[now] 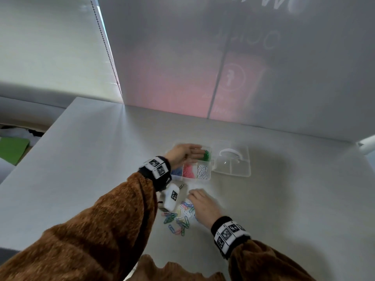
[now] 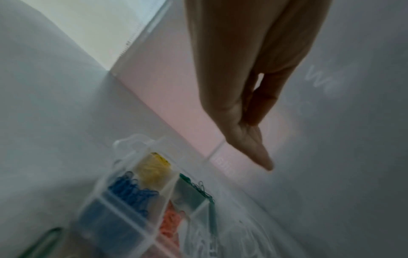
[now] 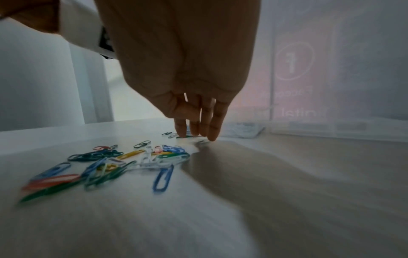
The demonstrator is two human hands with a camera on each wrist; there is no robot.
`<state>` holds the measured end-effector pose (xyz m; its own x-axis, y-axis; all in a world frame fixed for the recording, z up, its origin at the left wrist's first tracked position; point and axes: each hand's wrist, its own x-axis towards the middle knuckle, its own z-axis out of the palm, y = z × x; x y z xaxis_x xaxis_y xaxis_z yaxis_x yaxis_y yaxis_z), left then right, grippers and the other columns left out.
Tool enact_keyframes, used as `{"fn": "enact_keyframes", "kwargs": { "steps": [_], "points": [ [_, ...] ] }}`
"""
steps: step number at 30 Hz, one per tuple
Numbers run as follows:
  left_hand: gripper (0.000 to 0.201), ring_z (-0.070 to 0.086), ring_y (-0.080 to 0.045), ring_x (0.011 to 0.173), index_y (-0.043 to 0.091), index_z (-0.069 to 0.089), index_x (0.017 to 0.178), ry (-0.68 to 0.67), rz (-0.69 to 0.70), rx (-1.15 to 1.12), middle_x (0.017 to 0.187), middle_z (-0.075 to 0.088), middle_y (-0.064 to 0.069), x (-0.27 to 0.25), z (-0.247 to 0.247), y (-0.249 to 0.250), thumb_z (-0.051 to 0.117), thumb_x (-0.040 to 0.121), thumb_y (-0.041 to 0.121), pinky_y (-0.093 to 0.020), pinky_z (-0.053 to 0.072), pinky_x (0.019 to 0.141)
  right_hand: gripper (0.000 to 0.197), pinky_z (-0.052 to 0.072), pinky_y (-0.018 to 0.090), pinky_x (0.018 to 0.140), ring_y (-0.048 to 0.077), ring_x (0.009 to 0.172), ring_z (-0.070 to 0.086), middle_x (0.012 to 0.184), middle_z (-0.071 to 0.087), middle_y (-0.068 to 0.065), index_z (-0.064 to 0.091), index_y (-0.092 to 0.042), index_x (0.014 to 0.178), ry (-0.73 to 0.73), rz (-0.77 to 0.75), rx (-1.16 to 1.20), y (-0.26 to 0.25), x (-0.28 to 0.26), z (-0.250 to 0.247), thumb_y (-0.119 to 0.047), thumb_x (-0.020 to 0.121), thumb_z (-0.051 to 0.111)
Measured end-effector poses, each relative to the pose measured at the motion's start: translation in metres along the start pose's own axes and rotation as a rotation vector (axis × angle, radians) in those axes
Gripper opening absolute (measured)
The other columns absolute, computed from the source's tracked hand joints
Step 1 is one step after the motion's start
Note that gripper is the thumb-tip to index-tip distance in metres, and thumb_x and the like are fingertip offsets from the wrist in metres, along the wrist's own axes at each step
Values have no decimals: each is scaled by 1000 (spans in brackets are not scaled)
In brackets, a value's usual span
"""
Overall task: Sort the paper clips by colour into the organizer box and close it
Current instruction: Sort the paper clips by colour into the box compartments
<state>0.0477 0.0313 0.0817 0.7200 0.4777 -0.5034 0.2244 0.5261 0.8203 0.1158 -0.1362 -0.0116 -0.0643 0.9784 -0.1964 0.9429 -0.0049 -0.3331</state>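
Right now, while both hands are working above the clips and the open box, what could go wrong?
1. The left hand hovers with straight fingers over the open organizer box; it could bump the box and mix the sorted colours.
2. The right hand presses its fingertips on the table beside the loose paper clips; they lie tangled, so several colours may lift together.
3. The lid lies open, so a knock could spill clips.

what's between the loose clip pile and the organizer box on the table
In the head view, the right hand and the left wrist's white camera unit lie between the loose pile and the organizer box.
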Motion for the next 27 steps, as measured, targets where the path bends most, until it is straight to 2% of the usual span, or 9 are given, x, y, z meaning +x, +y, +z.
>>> {"fn": "enact_keyframes", "kwargs": {
  "steps": [3, 7, 10, 12, 15, 18, 22, 24, 27],
  "points": [
    [42, 68, -17, 77, 0, 59, 96, 55, 65, 81, 88, 69, -11, -23, -25, -12, 20, 88, -16, -24, 57, 72, 63, 18, 36, 117, 26, 141, 19, 152, 21, 12, 27, -5, 142, -37, -31, -75, -5, 15, -8, 7, 82, 42],
    [41, 64, -13, 61, 7, 58, 80, 82, -36, 443, 66, 67, -1, -48, -65, -42, 24, 88, -15, -21, 53, 59, 40, 32, 41, 107, 30, 125, 35, 134, 41, 15, 43, -3, 128, -34, -4, -127, -15, 18, -10, -5, 88, 41],
    [36, 62, -20, 75, 8, 59, 89, 99, -132, 752, 84, 67, -8, -58, -86, -70, 29, 86, -12, -19, 49, 61, 32, 39, 35, 95, 27, 115, 44, 121, 49, 11, 50, -5, 120, -17, -53, -101, -27, 21, -12, -1, 88, 45],
    [35, 58, -25, 103, 5, 55, 116, 186, -90, 1100, 117, 59, -14, -56, -87, -89, 37, 88, -4, -26, 47, 85, 44, 36, 35, 102, 28, 123, 41, 132, 45, 13, 43, -5, 130, 20, -73, -123, -28, 31, -14, 1, 86, 48],
    [58, 29, -27, 136, 3, 23, 146, 168, 49, 1409, 153, 21, -14, -56, -64, -117, 44, 93, 15, -31, 24, 113, 66, 21, 38, 115, 28, 139, 25, 151, 23, 15, 23, -6, 144, -48, -60, -164, -29, 40, -11, 4, 84, 51],
    [63, 10, -24, 144, 8, 9, 150, 82, 90, 1585, 158, 2, -10, -56, -51, -139, 33, 96, 29, -38, 19, 116, 66, 20, 39, 116, 27, 140, 22, 152, 22, 14, 22, -7, 145, -92, -51, -153, -26, 33, -4, 4, 85, 49],
    [95, 6, -20, 146, 8, 14, 149, -118, 227, 1635, 158, 7, -8, -69, -52, -159, -14, 80, 68, -33, 9, 117, 48, 27, 34, 113, 24, 133, 34, 142, 41, 11, 44, -6, 134, -128, -181, -57, -9, 5, 2, 3, 87, 47],
    [98, 8, -17, 145, 10, 16, 149, -237, 268, 1622, 157, 10, -6, -82, -55, -161, -13, 76, 69, -30, 4, 117, 41, 31, 32, 110, 21, 128, 40, 136, 49, 6, 54, -11, 127, -98, -149, 58, 3, -10, -2, 0, 88, 45],
    [78, 15, -17, 144, 14, 12, 150, -136, 395, 1558, 157, 8, -2, -90, -72, -160, 12, 90, 64, -33, 11, 116, 39, 36, 27, 100, 20, 124, 43, 135, 45, 5, 50, -12, 130, -33, 39, 129, 23, -20, -11, -10, 91, 48]
  ]
}}
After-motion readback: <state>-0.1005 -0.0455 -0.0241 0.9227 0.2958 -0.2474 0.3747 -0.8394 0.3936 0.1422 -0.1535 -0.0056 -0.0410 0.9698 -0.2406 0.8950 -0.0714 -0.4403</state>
